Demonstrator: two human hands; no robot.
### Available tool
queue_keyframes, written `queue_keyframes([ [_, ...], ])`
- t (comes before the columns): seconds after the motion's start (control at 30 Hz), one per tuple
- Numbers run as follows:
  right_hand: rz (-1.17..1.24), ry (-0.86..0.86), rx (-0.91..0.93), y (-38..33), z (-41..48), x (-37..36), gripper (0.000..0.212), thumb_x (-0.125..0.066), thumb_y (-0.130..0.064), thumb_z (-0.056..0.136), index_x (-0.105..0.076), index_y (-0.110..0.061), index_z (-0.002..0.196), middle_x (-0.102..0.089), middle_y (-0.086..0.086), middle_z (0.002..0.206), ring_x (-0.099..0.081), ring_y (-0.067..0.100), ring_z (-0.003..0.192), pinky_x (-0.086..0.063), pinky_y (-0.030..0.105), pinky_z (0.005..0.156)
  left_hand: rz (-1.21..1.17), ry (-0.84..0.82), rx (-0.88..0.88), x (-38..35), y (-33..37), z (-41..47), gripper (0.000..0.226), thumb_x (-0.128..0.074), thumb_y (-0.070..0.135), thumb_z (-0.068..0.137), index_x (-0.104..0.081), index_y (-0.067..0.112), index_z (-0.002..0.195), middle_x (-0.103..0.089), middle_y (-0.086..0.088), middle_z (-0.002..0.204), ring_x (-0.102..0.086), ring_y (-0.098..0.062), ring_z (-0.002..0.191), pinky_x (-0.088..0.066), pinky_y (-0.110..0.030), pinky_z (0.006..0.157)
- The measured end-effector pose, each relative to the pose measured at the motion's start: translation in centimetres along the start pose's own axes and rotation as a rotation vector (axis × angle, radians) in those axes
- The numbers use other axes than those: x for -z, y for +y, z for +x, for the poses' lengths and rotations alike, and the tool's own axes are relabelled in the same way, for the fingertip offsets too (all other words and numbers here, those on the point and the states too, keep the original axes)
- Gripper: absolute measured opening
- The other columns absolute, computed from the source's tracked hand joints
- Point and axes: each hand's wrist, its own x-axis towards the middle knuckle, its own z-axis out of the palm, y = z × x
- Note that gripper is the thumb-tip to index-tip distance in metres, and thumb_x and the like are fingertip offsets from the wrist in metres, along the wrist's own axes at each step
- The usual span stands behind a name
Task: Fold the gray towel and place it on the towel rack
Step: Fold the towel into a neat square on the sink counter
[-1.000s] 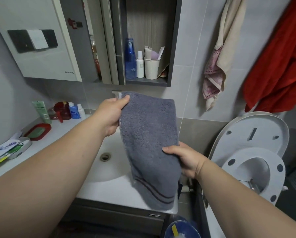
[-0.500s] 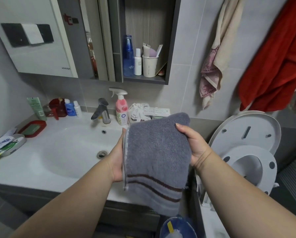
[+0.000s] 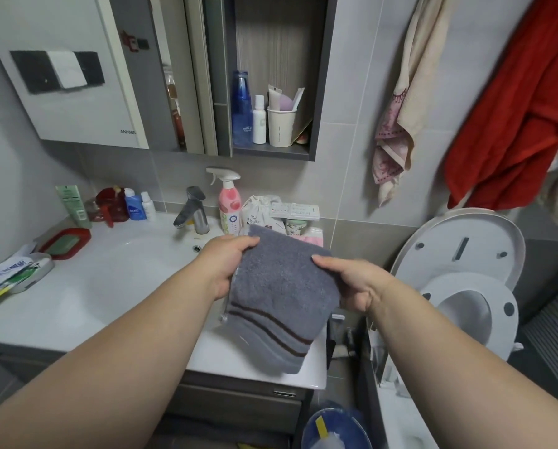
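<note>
The gray towel [image 3: 281, 296] with two dark stripes near its lower edge is folded into a thick rectangle and held in the air over the right end of the white sink counter [image 3: 77, 306]. My left hand [image 3: 224, 265] grips its upper left edge. My right hand [image 3: 349, 283] grips its right edge, thumb on top. The towel's lower end hangs down and tilts to the right. No towel rack bar shows clearly; a cream cloth [image 3: 400, 124] and a red towel [image 3: 514, 108] hang on the wall at the upper right.
The faucet [image 3: 193, 215], a pink spray bottle [image 3: 229, 202] and small bottles line the back of the sink. A mirror cabinet [image 3: 271, 76] hangs above. The toilet [image 3: 465, 286] with raised lid stands at the right. A blue bin [image 3: 336, 429] sits on the floor.
The towel went from hanging long to folded in half. Both hands have lowered it and now hold it by its sides, more level and tilted right.
</note>
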Motion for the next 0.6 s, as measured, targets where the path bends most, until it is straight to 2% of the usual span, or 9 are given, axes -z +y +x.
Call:
queue_keyframes([
  [0.07,0.061,0.149,0.087,0.0,0.5,-0.1,0.074,-0.08,-0.005,0.064,-0.049,0.001,0.131,-0.068,0.02,0.106,-0.07,0.024,0.069,-0.055,0.034,0.054,0.062,0.098,0.024,0.1,-0.6,0.5,0.005,-0.061,0.002,0.086,-0.063,0.006,0.083,-0.068,-0.003,0.051,-0.063,-0.01,0.037,-0.049,-0.018,0.038],
  [0.1,0.085,0.198,0.146,-0.1,0.5,-0.1,0.077,-0.077,-0.002,0.07,-0.041,-0.004,0.138,-0.064,0.021,0.113,-0.068,0.025,0.075,-0.054,0.034,0.058,0.086,0.135,0.037,0.2,-0.9,0.8,0.006,-0.062,0.002,0.085,-0.062,0.008,0.083,-0.067,-0.002,0.052,-0.061,-0.009,0.035,-0.049,-0.017,0.038],
  [0.2,-0.041,0.146,0.196,-0.1,-0.2,-0.3,0.068,-0.072,0.001,0.075,-0.044,-0.015,0.135,-0.064,0.011,0.105,-0.063,0.019,0.08,-0.05,0.028,0.059,0.156,0.15,0.07,0.7,-1.4,1.4,0.01,-0.062,0.004,0.083,-0.058,0.013,0.081,-0.063,-0.003,0.062,-0.059,-0.012,0.044,-0.048,-0.019,0.046],
  [0.27,-0.248,0.121,0.14,0.1,-0.2,-0.4,0.064,-0.071,0.002,0.075,-0.048,-0.013,0.133,-0.063,0.009,0.104,-0.06,0.014,0.078,-0.046,0.024,0.056,0.212,0.108,0.119,0.7,-1.3,1.3,0.012,-0.062,0.006,0.084,-0.059,0.014,0.076,-0.063,0.001,0.056,-0.06,-0.01,0.042,-0.044,-0.015,0.04],
  [0.33,-0.335,0.174,0.165,-0.2,0.5,-0.4,0.06,-0.068,0.004,0.076,-0.051,-0.009,0.132,-0.061,0.013,0.108,-0.058,0.014,0.078,-0.047,0.023,0.059,0.263,0.087,0.133,0.2,-0.9,1.2,0.011,-0.062,0.007,0.085,-0.063,0.015,0.078,-0.064,0.002,0.058,-0.06,-0.008,0.044,-0.041,-0.013,0.038],
  [0.43,-0.274,0.243,0.355,-1.9,1.5,-0.9,0.052,-0.067,0.0,0.079,-0.053,-0.006,0.129,-0.062,0.012,0.109,-0.059,0.015,0.081,-0.05,0.021,0.069,0.241,0.109,-0.052,-0.8,1.2,1.9,0.014,-0.058,0.005,0.089,-0.063,0.015,0.08,-0.065,0.0,0.064,-0.058,-0.005,0.045,-0.04,-0.014,0.04],
  [0.47,-0.253,0.253,0.426,-2.8,1.5,-1.1,0.049,-0.068,-0.004,0.08,-0.054,-0.007,0.127,-0.062,0.011,0.11,-0.059,0.012,0.08,-0.049,0.019,0.068,0.23,0.11,-0.123,-1.2,2.3,1.9,0.011,-0.058,0.006,0.09,-0.066,0.013,0.089,-0.067,-0.001,0.074,-0.058,-0.006,0.052,-0.041,-0.015,0.042],
  [0.53,-0.226,0.248,0.527,-4.1,1.3,-1.4,0.041,-0.068,-0.011,0.082,-0.057,-0.015,0.121,-0.063,0.006,0.11,-0.059,0.008,0.079,-0.049,0.017,0.059,0.197,0.116,-0.238,-1.7,3.9,2.0,0.025,-0.058,0.008,0.092,-0.063,0.011,0.116,-0.063,-0.004,0.096,-0.054,-0.004,0.066,-0.041,-0.01,0.041],
  [0.6,-0.235,0.247,0.578,-4.4,1.0,-1.3,0.033,-0.067,-0.014,0.083,-0.059,-0.02,0.114,-0.063,0.001,0.104,-0.06,0.007,0.077,-0.049,0.02,0.052,0.2,0.107,-0.307,-1.6,4.1,1.8,0.032,-0.057,0.008,0.092,-0.059,0.011,0.124,-0.06,-0.004,0.105,-0.052,-0.002,0.069,-0.038,-0.004,0.037],
])
